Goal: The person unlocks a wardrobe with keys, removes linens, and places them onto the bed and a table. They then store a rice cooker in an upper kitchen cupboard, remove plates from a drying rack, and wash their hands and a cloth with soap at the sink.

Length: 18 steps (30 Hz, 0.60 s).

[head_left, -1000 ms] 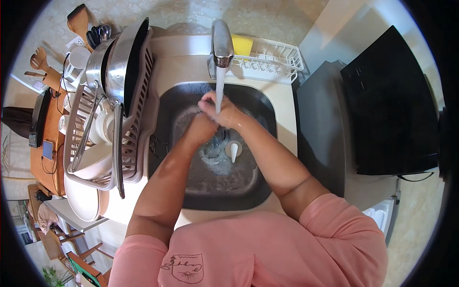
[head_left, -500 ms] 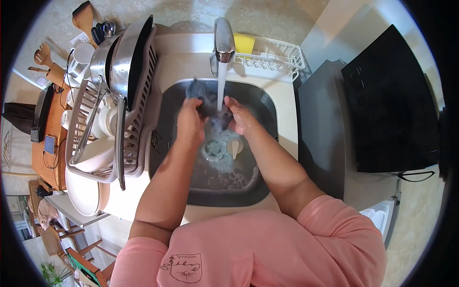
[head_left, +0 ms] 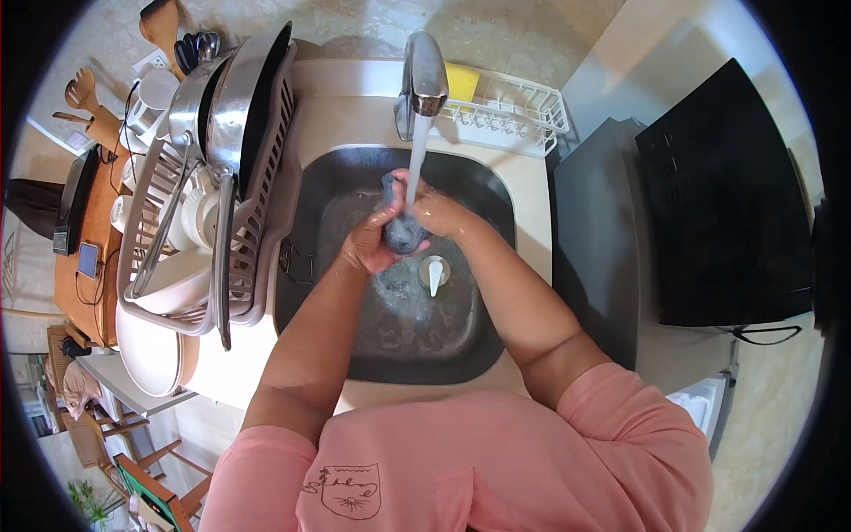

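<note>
A wet, bunched grey-blue cloth is held between my two hands, beneath the water stream from the chrome faucet. My left hand grips it from the left and below, with the thumb lying across it. Curled round the cloth's upper right part are the fingers of my right hand; some of them are hidden. Both hands are over the dark grey sink. Below them, at the sink bottom, sits a drain fitting with a pale lever-shaped piece, and water splashes beside it.
Left of the sink, a dish rack holds pans, cups and bowls. Behind, at the right, stands a white wire rack with a yellow sponge or cloth. A pair of glasses lies at the sink's left side. A black panel rises on the right.
My hands have come closer together, and the cloth, spread and blurred before, is now bunched between them. The drain piece shows more plainly. The view has shifted slightly.
</note>
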{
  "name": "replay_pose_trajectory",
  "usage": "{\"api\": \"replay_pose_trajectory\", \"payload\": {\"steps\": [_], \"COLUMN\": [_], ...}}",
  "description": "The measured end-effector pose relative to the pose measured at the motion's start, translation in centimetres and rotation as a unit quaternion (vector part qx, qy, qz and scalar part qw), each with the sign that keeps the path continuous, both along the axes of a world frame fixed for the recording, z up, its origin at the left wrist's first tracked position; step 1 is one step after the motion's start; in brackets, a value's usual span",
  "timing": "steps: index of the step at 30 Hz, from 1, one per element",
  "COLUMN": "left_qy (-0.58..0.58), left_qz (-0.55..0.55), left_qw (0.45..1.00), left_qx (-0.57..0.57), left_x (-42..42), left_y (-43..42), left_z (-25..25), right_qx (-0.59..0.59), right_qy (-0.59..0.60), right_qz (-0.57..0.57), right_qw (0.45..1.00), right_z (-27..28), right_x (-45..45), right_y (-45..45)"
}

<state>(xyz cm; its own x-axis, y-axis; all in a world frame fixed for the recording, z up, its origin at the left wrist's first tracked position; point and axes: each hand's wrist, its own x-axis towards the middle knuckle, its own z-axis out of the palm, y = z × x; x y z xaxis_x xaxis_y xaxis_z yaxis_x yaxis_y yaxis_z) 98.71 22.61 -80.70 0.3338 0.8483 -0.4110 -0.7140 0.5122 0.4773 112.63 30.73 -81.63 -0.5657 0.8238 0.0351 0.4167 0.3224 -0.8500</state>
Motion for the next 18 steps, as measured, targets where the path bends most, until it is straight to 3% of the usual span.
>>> {"api": "replay_pose_trajectory", "payload": {"steps": [2, 3, 5, 7, 8, 12, 15, 18], "left_qy": [0.023, 0.047, 0.056, 0.064, 0.011, -0.071, -0.018, -0.016], "left_qz": [-0.055, -0.111, -0.109, -0.109, -0.096, -0.091, -0.102, -0.140], "left_qw": [0.997, 0.986, 0.988, 0.989, 0.991, 0.987, 0.988, 0.985], "left_qx": [0.058, 0.116, 0.094, 0.072, 0.091, 0.113, 0.113, 0.097], "left_x": [-0.3, -0.4, -0.7, -0.8, -0.7, -0.5, -0.6, 0.3], "left_y": [0.8, 1.1, 0.9, 0.7, 0.9, 1.2, 1.3, 1.0], "left_z": [-2.0, -2.1, -2.5, -3.1, -3.7, -3.9, -2.6, 1.0], "right_qx": [-0.170, -0.170, -0.212, -0.241, -0.268, -0.256, -0.293, -0.203], "right_qy": [0.015, 0.015, -0.032, -0.012, 0.009, 0.019, -0.013, 0.016], "right_qz": [0.044, 0.045, 0.173, 0.195, 0.218, 0.202, 0.139, 0.090], "right_qw": [0.984, 0.984, 0.961, 0.951, 0.938, 0.945, 0.946, 0.975], "right_z": [1.9, 2.0, 2.3, 2.5, 2.5, 2.3, 4.3, 4.6], "right_x": [0.3, 0.6, 1.5, 2.5, 2.7, 2.1, 1.6, 1.0], "right_y": [0.1, 0.5, 1.3, 1.2, 1.3, 1.2, 0.9, 0.6]}}
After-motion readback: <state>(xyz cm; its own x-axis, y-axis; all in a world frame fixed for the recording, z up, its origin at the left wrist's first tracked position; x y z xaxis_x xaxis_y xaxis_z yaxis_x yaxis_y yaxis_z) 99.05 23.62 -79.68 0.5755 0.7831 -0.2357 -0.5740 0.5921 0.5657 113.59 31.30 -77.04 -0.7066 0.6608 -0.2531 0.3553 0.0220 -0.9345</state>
